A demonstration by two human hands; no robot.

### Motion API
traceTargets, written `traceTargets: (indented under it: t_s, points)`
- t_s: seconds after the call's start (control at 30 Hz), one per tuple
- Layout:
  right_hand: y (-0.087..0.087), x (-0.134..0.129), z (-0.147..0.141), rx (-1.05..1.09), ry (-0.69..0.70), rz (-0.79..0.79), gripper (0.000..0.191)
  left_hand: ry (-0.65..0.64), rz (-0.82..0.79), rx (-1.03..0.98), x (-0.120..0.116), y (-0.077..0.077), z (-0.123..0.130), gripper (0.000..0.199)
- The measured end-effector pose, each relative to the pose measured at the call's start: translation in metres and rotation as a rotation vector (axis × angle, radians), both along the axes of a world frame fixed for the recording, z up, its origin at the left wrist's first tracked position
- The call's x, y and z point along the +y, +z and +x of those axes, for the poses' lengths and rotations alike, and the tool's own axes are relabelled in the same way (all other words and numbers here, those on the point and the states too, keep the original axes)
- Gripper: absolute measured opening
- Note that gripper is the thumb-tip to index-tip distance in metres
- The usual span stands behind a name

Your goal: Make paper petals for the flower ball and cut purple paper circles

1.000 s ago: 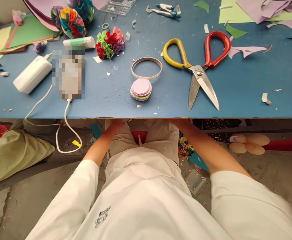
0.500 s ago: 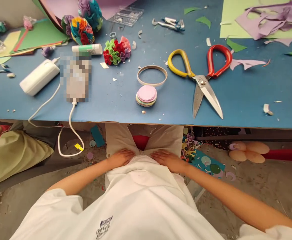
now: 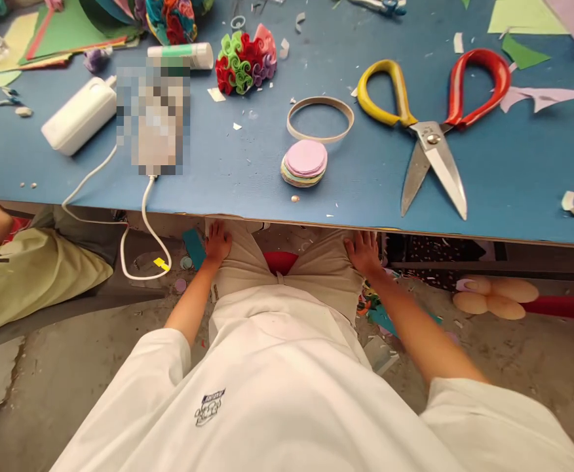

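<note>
- Two bare hands rest palm down on the beige trousers (image 3: 326,262), lower than the table (image 3: 248,177) and on the wearer's side of the paper stack.
- Left hand (image 3: 217,246): on the left thigh, fingers loosely spread, grip open and empty; the paper stack lies ahead, up and to its right.
- Right hand (image 3: 364,254): on the right thigh, fingers spread, grip likewise open with nothing in it; the paper stack lies ahead, up and to its left. This hand looks slightly the nearer of the two.
- The paper stack (image 3: 306,157) sits on the table near its front edge, pink circle on top. Being round and flat, it shows no long axis.
- Just beyond the paper stack is a thin ring (image 3: 329,138); whether they touch, I can't tell.
- To the right of the stack lie scissors (image 3: 433,139), blades apart, tips toward the wearer, handles away.
- A small bead (image 3: 295,198) is just on the wearer's side of the stack.
- Beyond the stack and to its left are a curled-paper cluster (image 3: 240,65) and a glue stick (image 3: 181,56).
</note>
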State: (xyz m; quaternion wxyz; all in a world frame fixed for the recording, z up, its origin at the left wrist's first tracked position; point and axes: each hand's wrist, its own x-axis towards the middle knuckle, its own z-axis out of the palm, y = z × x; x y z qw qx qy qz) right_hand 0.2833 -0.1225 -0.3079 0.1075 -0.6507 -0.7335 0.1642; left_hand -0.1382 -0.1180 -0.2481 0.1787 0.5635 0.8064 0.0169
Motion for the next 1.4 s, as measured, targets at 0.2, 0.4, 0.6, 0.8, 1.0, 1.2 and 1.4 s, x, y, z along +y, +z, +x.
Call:
traceTargets:
  t_s: [0.2,0.4,0.6,0.8,1.0,1.2,1.4]
  points:
    - [-0.011,-0.012,0.010,0.096,-0.144,0.036,0.042,0.109,-0.040,-0.053,-0.032,-0.008,0.004,0.053]
    - [-0.002,-0.004,0.007,0.179,-0.148,0.018,0.044,0.136,-0.102,-0.127,-0.031,-0.001,0.006,0.063]
    - [0.034,-0.056,-0.025,0.306,0.076,-0.049,0.040,-0.065,-0.161,-0.330,-0.079,0.029,0.033,0.056]
    - [0.066,-0.164,-0.061,0.537,0.341,-0.222,0.039,-0.396,-0.300,-0.806,-0.150,0.059,0.050,0.034]
    - [0.123,-0.196,-0.049,0.756,0.310,-0.360,0.031,-0.371,-0.435,-1.033,-0.159,0.094,0.045,0.054]
    - [0.151,-0.186,-0.045,0.914,0.329,-0.598,0.037,-0.330,-0.657,-0.955,-0.138,0.125,0.045,0.050]
    - [0.130,-0.141,-0.062,0.791,0.182,-0.794,0.042,-0.379,-0.696,-0.723,-0.096,0.110,0.072,0.029]
